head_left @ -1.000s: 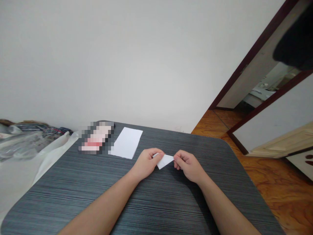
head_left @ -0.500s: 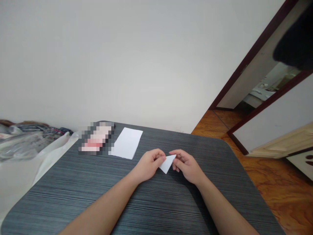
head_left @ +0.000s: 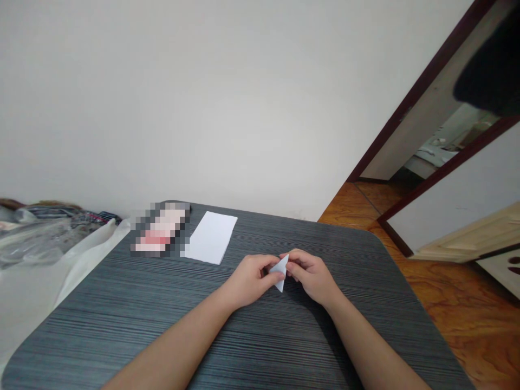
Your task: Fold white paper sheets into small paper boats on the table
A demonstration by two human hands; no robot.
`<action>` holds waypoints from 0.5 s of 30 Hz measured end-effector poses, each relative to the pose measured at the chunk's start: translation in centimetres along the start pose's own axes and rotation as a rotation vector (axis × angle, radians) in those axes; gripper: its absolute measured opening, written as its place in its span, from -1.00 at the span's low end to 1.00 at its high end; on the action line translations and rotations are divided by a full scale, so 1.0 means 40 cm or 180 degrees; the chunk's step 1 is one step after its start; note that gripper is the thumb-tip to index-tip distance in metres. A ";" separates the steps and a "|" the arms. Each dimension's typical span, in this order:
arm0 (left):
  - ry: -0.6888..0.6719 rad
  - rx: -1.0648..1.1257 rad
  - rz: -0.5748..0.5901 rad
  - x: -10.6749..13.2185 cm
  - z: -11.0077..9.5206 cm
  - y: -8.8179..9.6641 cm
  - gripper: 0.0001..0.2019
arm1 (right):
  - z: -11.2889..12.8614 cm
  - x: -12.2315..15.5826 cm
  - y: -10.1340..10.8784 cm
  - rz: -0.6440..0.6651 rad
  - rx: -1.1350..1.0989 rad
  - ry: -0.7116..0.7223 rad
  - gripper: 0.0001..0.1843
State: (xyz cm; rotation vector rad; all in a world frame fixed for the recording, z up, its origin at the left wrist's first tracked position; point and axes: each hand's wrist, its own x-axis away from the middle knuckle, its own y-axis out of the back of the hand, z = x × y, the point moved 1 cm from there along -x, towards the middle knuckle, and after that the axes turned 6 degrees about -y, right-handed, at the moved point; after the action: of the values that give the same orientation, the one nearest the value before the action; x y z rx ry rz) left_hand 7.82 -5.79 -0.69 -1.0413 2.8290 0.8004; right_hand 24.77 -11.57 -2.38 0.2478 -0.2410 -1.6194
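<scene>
Paper (head_left: pixel 281 265), white and folded to a point, shows below and just right of centre in the head view. I see the left hand (head_left: pixel 252 280) pinching it under the thumb, the right hand (head_left: pixel 312 275) grasping its edge. Left of centre, more white paper (head_left: pixel 212 238) lies on the dark table (head_left: pixel 122 303) beside a pixelated object (head_left: pixel 162 227).

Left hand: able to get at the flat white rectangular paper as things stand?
Probably yes: between the bare left hand and the flat white rectangular paper lies just dark, streaked tabletop. However, that hand grips a small white paper triangle, so it would likely need to release it first.
</scene>
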 end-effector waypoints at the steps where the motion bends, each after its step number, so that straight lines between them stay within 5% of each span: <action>1: 0.0005 -0.0044 -0.0013 0.000 0.000 0.000 -0.83 | 0.002 -0.001 0.000 -0.0018 0.0055 0.0024 -0.84; 11: -0.0005 -0.0356 -0.0326 0.001 0.014 -0.001 -0.86 | -0.004 -0.001 -0.002 -0.0494 0.0460 0.0353 -0.92; 15: 0.0106 -0.0343 -0.0284 -0.002 0.017 -0.006 -0.91 | -0.012 0.004 -0.002 -0.0405 0.0466 0.0103 -0.87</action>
State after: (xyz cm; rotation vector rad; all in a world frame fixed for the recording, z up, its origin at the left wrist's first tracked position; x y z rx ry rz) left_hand 7.93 -5.57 -1.36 -1.1965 2.7706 0.9447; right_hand 24.82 -11.71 -2.86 0.4080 -0.3249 -1.7242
